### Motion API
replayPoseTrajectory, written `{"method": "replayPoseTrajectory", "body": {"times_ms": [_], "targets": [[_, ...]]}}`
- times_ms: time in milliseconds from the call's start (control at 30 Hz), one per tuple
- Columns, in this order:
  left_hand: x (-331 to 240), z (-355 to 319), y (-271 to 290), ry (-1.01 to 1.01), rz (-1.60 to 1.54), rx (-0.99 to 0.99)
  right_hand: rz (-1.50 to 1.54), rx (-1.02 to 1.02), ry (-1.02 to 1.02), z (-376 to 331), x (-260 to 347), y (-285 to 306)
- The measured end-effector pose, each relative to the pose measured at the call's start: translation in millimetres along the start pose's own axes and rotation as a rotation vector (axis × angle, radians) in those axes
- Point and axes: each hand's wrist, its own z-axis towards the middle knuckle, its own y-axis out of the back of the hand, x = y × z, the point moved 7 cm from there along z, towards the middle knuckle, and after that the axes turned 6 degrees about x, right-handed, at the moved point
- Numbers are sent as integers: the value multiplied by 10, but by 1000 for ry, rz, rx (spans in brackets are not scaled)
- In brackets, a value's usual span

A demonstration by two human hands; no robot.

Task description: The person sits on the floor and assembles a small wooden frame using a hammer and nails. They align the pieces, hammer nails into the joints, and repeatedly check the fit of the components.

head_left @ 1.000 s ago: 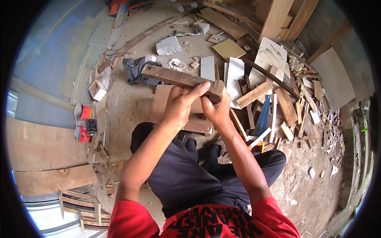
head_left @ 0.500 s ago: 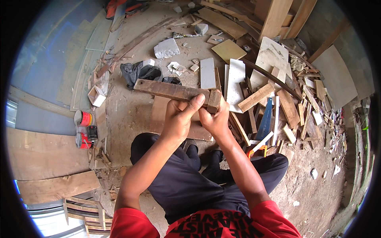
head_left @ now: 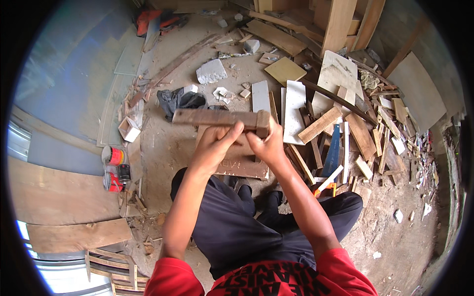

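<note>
A long brown wooden strip (head_left: 212,118) is held up in front of me, its left part smeared by motion. My left hand (head_left: 213,146) is closed around its lower edge, thumb pointing up toward the right. A short wooden block (head_left: 263,123) stands crosswise at the strip's right end and appears to touch it. My right hand (head_left: 268,144) grips that block, with the thumb on its near side. Whether the two pieces are joined cannot be made out. Below the hands lies a low brown board (head_left: 237,168) with markings scratched into it.
A handsaw (head_left: 332,153) with an orange handle lies at the right among wood offcuts (head_left: 362,135) and white boards (head_left: 295,111). Ahead are a black plastic bag (head_left: 177,101) and a white rubble chunk (head_left: 211,72). Red cans (head_left: 113,156) stand at the left.
The strip has turned to lie more level, its left end dropping a little. Both hands keep their holds. The whole view has shifted slightly, with the floor things now lower and further right.
</note>
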Motion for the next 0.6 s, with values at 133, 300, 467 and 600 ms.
{"method": "replayPoseTrajectory", "body": {"times_ms": [133,300,467,600], "targets": [[-48,-395,16,137,-5,29,-19,103,10,-147,80,-164],[-171,-688,-141,-57,-59,-116,-7,78,-43,-246,68,-138],[-753,-1221,-409,-43,688,-63,-25,21,89,-342,136,73],[-1251,-906,-1087,-688,1494,89,-11,71,40,-534,129,113]]}}
